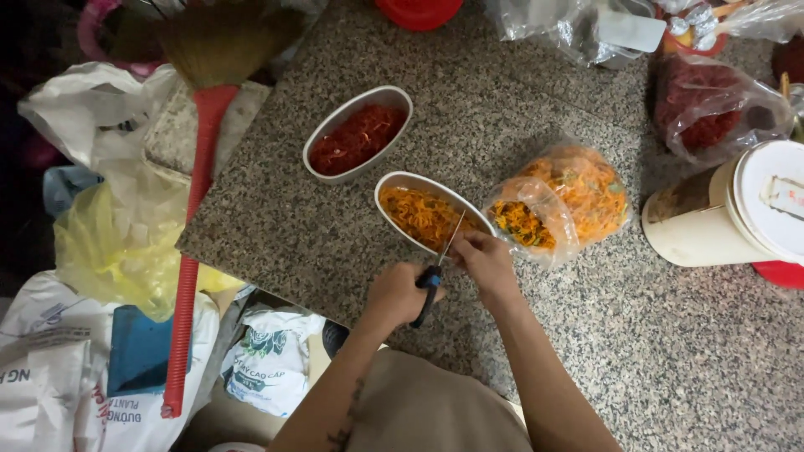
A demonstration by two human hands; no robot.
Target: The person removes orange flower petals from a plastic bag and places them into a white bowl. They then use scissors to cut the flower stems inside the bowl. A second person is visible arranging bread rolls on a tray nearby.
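Your left hand (392,295) was closed round the scissors (437,269) by the dark handles, blades over the near oval tin (394,186) of orange shreds (419,213) on the table (670,351). Your right hand (486,259) pinched shreds at the rim. Likely light, soft and loose: take small bunches.

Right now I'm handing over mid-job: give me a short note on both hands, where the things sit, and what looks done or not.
Left hand: gripping the black-handled scissors, blades angled up over the near tray.
Right hand: at the rim of the near oval tray, fingers by the blade tips.
Near tray holds orange shreds. The far oval tray holds red shreds, untouched by either hand.
Clear bag of orange shreds lies right of the near tray, still holding plenty.
White lidded tub lies on its side at the right.
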